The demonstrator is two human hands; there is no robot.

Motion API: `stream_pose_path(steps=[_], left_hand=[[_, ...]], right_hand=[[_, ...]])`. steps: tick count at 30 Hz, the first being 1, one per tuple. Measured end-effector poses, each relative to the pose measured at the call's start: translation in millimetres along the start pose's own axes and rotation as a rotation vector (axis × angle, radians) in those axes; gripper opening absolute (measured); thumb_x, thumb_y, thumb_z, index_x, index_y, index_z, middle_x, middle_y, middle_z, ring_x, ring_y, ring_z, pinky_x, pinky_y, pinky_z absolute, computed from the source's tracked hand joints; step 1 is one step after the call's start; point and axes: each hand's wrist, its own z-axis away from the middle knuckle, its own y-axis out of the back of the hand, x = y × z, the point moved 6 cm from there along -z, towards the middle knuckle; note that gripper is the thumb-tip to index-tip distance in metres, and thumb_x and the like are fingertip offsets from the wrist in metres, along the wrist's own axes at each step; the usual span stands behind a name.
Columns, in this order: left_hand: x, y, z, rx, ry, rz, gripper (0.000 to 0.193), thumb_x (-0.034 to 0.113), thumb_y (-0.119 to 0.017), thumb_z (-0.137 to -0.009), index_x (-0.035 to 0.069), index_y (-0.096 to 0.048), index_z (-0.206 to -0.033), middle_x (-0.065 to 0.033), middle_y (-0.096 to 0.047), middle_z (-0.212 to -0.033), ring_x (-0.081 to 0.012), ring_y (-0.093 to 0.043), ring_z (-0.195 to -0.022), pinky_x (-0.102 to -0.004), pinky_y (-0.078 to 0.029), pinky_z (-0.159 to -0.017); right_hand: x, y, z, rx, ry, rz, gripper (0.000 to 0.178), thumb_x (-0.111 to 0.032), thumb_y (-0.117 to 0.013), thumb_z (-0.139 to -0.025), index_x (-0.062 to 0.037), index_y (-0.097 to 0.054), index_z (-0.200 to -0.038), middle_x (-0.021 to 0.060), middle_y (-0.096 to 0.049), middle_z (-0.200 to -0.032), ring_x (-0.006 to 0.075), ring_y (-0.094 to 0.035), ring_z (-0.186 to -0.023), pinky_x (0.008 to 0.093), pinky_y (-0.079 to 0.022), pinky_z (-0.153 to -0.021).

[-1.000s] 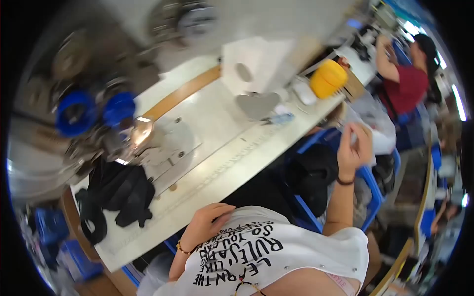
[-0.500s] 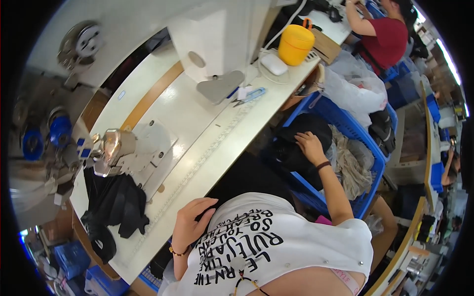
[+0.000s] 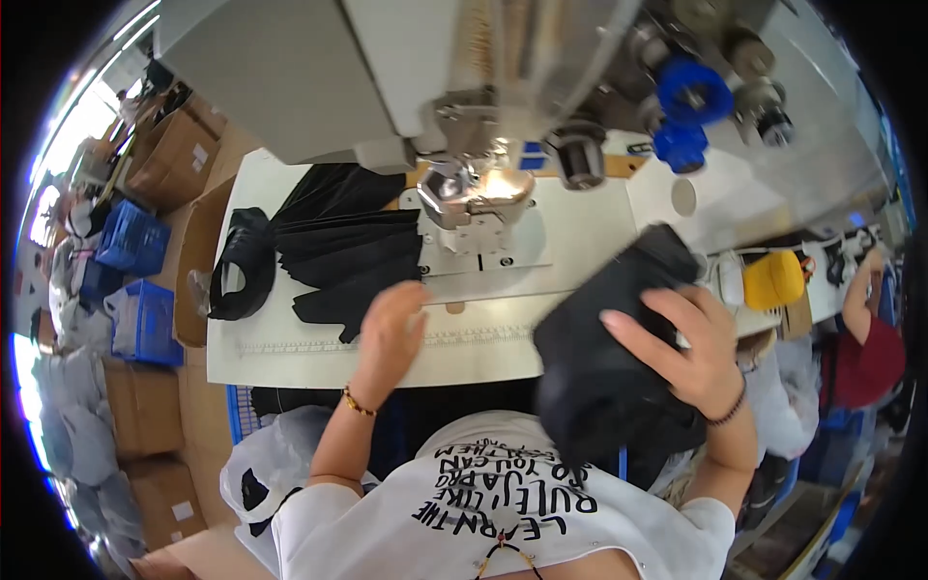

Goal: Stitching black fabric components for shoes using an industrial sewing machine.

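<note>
1. The soft, matte black fabric bundle (image 3: pixel 619 338), loosely folded, is in the right hand (image 3: pixel 691 348), above the near edge of the surface, to the right of the sewing machine. Its lower part hangs blurred in front of the white printed shirt (image 3: pixel 435 474).
2. The right fingers are grasping it, spread over its upper face near its right side; what grips underneath is hidden.
3. The bundle will probably handle as light, limp and not fragile, with layers that may slide apart or droop. A broad grip across the folds, thumb below and fingers above, should suit it better than pinching a corner.
4. The left hand (image 3: pixel 391 333) looks released, its fingers loosely bent with nothing visible in them. It is just beside a fanned row of flat black cloth pieces (image 3: pixel 353 246); whether it touches them cannot be told.
5. Left of that row lies a curved black fabric band (image 3: pixel 246 261), on the pale, smooth surface (image 3: pixel 483 365).
6. Beyond the hands stands the grey-white sewing machine (image 3: pixel 280 77) with its shiny metal foot area (image 3: pixel 474 203).
7. Further right sits a rounded yellow container (image 3: pixel 773 280).
</note>
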Motion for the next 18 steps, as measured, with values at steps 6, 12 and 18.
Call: stream_pose_path(steps=[6, 12, 18], left_hand=[[-64.7, 8.5, -16.3, -0.101, 0.077, -0.206, 0.028, 0.007, -0.072, -0.066, 0.002, -0.059, -0.09, -0.0184, -0.059, -0.114, -0.0328, -0.055, -0.106, -0.0378, -0.043, -0.09], [-51.7, 41.9, -36.4, 0.148, 0.123, -0.035, 0.026, 0.007, -0.074, -0.066, 0.001, -0.059, -0.087, -0.0173, -0.061, -0.111, -0.032, -0.06, -0.097, -0.0361, -0.049, -0.083], [37.1, 50.9, -69.8, 0.138, -0.455, -0.191, 0.042, 0.007, -0.072, -0.063, 0.003, -0.063, -0.104, -0.0114, -0.059, -0.107, -0.0228, -0.06, -0.084, -0.0313, -0.051, -0.073]], right_hand=[[25.6, -102.2, -60.0, 0.087, -0.012, 0.013, 0.05, -0.008, -0.059, -0.065, -0.0221, -0.065, -0.113, 0.0059, -0.058, -0.11, 0.0207, -0.056, -0.072, 0.0265, -0.047, -0.061], [26.4, -124.2, -50.9, 0.087, -0.157, -0.248, 0.049, 0.0, -0.06, -0.067, -0.014, -0.063, -0.114, 0.014, -0.057, -0.12, 0.0298, -0.059, -0.1, 0.0367, -0.045, -0.089], [19.7, -125.1, -54.5, 0.149, -0.152, -0.319, 0.047, 0.0, -0.059, -0.069, -0.01, -0.062, -0.115, 0.0166, -0.056, -0.121, 0.0327, -0.057, -0.097, 0.0413, -0.043, -0.09]])
